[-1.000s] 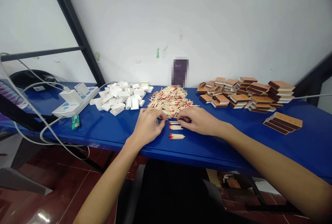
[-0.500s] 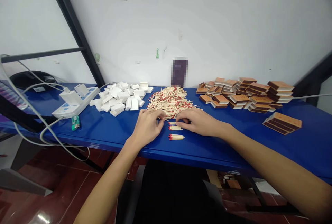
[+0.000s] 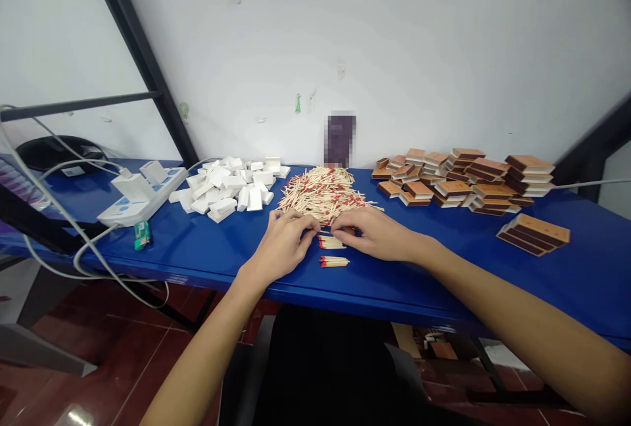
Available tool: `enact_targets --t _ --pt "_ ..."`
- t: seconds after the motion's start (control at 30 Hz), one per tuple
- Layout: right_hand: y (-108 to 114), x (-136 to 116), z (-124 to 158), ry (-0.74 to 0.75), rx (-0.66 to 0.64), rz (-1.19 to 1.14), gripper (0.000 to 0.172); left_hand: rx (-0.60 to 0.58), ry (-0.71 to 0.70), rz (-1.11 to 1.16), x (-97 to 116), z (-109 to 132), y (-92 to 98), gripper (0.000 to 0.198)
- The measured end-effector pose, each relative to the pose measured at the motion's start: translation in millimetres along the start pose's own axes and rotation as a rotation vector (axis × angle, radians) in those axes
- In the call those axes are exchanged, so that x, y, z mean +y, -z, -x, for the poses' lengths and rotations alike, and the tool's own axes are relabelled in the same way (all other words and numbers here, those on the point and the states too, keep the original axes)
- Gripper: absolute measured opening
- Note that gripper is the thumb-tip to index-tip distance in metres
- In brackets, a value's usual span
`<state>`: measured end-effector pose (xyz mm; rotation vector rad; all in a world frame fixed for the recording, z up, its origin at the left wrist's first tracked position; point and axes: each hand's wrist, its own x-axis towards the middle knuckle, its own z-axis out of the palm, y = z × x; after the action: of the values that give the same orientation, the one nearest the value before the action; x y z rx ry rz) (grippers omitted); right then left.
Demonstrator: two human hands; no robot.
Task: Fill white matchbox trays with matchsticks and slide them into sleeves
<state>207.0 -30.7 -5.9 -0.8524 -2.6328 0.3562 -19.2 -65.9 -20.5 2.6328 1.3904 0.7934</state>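
A heap of red-tipped matches (image 3: 323, 192) lies on the blue table in front of me. My left hand (image 3: 284, 242) is closed in a pinch at the heap's near edge, its fingertips on the red-headed ends of a few matches. From the other side, my right hand (image 3: 372, 232) pinches toward the same matches at their plain ends; the fingers partly hide them. Just below the fingertips lies a small row of matches (image 3: 331, 242), heads to the left. Nearer me is another small bundle of matches (image 3: 335, 261), lined up the same way.
White matchbox trays (image 3: 229, 183) are piled left of the heap. Brown matchbox sleeves (image 3: 453, 176) are stacked at the right, with a separate group of sleeves (image 3: 535, 234) nearer. A power strip (image 3: 142, 196) with cables and a green object (image 3: 142, 235) lie at the left.
My left hand has moved slightly right and its fingertips have come closer to my right hand's, over the matches. My right hand has shifted a little left. The nearest bundle stays put.
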Motion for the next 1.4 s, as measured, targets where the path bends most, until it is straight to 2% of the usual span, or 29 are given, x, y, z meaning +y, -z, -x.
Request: enact_targets --t 0.1,0.23,0.33,0.47,0.73,0.97,1.17,1.4 --pt "-0.5 -0.9 -0.2 0.0 0.038 0.005 0.022 -0.01 -0.025 -0.01 0.3 0.8 -0.7 0.016" --pt "-2.3 -0.7 -0.3 0.006 -0.022 0.026 0.024 -0.02 -0.061 -0.014 3.0 1.9 1.0 0.025" --pt "-4.0 -0.2 -0.5 -0.001 -0.045 0.037 0.024 0.003 -0.073 0.0 5.1 2.1 3.2 0.03" --pt "-4.7 -0.4 -0.8 -0.013 -0.014 0.058 0.02 0.049 -0.065 0.004 5.1 1.7 4.5 0.033" --pt "-4.0 -1.1 0.0 -0.017 -0.001 0.076 0.022 0.077 -0.045 0.003 4.8 1.3 4.7 0.03" --pt "-3.9 -0.4 0.9 -0.028 -0.029 0.075 0.02 0.062 -0.023 0.01 9.4 2.1 6.6 0.017" --pt "-2.9 -5.2 0.2 -0.047 -0.044 0.049 0.022 0.047 -0.033 0.069 8.3 4.1 10.0 0.02" --pt "-1.9 -9.0 1.4 -0.005 -0.069 0.016 0.026 0.063 -0.037 0.096 5.3 4.3 10.2 0.028"
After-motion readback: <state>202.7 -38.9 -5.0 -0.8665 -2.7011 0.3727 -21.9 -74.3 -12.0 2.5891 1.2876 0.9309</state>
